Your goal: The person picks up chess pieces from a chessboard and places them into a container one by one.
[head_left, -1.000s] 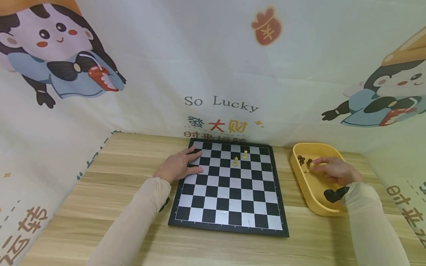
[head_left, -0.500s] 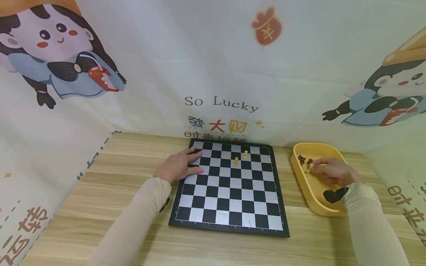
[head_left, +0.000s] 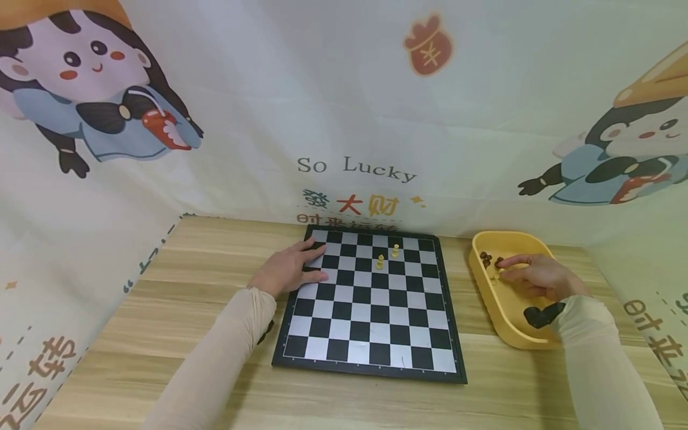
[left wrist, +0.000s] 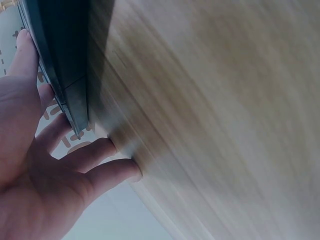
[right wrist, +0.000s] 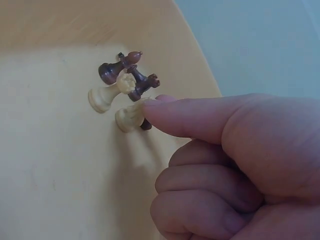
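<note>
My left hand (head_left: 285,266) rests with spread fingers at the left edge of a black-and-white chessboard (head_left: 371,298). In the left wrist view, fingers of this hand (left wrist: 45,170) reach past the board's dark side to the wooden table. Two cream chess pieces stand on the board's far part, a nearer one (head_left: 380,261) and a farther one (head_left: 395,250). Inside the yellow tray (head_left: 497,319), my right hand (head_left: 543,278) pinches the top of a cream chess piece (right wrist: 129,117) between thumb and forefinger, the other fingers curled. The thumb partly hides that piece.
Beside the pinched piece lie a cream rook (right wrist: 107,95), a dark bishop (right wrist: 117,67) and a dark rook (right wrist: 145,85). The tray stands right of the board on a wooden table (head_left: 183,298). A printed cloth (head_left: 242,119) hangs behind.
My right fingers have lowered slightly toward the tray's floor with the cream piece between them. The left hand and the pieces on the board stay put.
</note>
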### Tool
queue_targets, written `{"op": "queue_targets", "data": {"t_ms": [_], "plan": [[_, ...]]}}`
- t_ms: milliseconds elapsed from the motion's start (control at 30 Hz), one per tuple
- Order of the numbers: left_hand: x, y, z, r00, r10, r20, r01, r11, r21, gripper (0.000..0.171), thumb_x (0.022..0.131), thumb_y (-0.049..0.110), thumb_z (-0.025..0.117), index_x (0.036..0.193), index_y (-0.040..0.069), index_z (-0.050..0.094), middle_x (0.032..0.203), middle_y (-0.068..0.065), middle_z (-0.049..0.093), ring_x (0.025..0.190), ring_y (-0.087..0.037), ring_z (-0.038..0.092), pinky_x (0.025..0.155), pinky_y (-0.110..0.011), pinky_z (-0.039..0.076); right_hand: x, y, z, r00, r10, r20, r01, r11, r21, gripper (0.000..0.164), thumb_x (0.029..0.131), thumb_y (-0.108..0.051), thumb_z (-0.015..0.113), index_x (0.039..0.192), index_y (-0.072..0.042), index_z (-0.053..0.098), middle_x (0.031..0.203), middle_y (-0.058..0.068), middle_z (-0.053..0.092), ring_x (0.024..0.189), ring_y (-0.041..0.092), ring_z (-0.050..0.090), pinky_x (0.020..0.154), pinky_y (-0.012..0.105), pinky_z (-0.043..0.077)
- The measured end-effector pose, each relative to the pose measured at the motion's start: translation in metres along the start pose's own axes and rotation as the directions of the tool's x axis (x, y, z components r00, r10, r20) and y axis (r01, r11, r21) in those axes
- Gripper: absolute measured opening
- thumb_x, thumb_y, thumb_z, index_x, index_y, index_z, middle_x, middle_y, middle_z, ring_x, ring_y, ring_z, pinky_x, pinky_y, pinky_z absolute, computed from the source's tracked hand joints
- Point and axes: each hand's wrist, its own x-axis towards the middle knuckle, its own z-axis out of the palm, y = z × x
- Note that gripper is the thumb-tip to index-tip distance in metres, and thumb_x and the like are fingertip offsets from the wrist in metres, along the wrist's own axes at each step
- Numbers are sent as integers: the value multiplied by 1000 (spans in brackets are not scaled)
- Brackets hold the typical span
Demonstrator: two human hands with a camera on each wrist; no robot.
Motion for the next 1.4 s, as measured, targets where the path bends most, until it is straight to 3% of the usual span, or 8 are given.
{"op": "queue_targets", "data": {"t_ms": [133,300,633,867,1067,1233,1400], "plan": [[0,0,0,1000,0,3,0,1000,-2,76,96,57,62,158,21,39,169,-13,28,153,-40,32,122,-55,36,-3,-3,1,1000,-13,-6,13,1000,-19,36,101,-18,63,132,0,57,56,-15,42,44,2,32,45,19,32],[-2,1,-1,1000,2,-4,-2,1000,-3,75,96,55,62,158,20,39,169,-14,29,153,-40,33,122,-55,37,-6,-8,0,999,-34,-29,33,999,-15,30,102,-22,63,126,-5,59,53,-15,39,43,2,31,44,19,32],[0,1,1,1000,-2,-4,2,1000,-13,75,96,56,62,158,21,39,169,-13,28,154,-40,32,122,-55,36,-12,-29,8,989,-130,-71,126,990,-56,53,104,-29,60,140,6,45,60,-15,45,45,3,28,45,19,30],[-1,2,-1,1000,0,-8,0,1000,-11,74,97,54,62,158,19,40,168,-14,29,153,-41,33,122,-56,37,-16,-49,21,979,-184,-92,177,981,-78,54,103,-33,61,141,3,47,59,-15,35,45,3,27,45,20,29],[-3,3,-2,1000,-5,-8,5,1000,-17,74,97,54,62,158,19,40,169,-13,29,153,-40,33,122,-55,36,-20,-67,36,969,-217,-119,205,973,-106,53,102,-35,63,140,1,52,64,-15,44,45,4,29,44,20,30],[-3,3,-1,1000,-12,-6,12,1000,-16,74,96,54,62,158,21,40,169,-12,28,153,-40,33,123,-55,36,-18,-79,48,970,-209,-122,193,972,-133,52,101,-38,65,138,-4,54,55,-14,33,44,5,28,45,20,31],[-2,2,-1,1000,-16,-7,16,1000,-13,74,96,55,62,158,21,40,169,-12,28,153,-40,33,123,-55,36,-15,-90,61,973,-204,-111,188,973,-134,51,100,-38,65,138,-5,56,52,-13,31,43,7,29,45,23,30]]}}
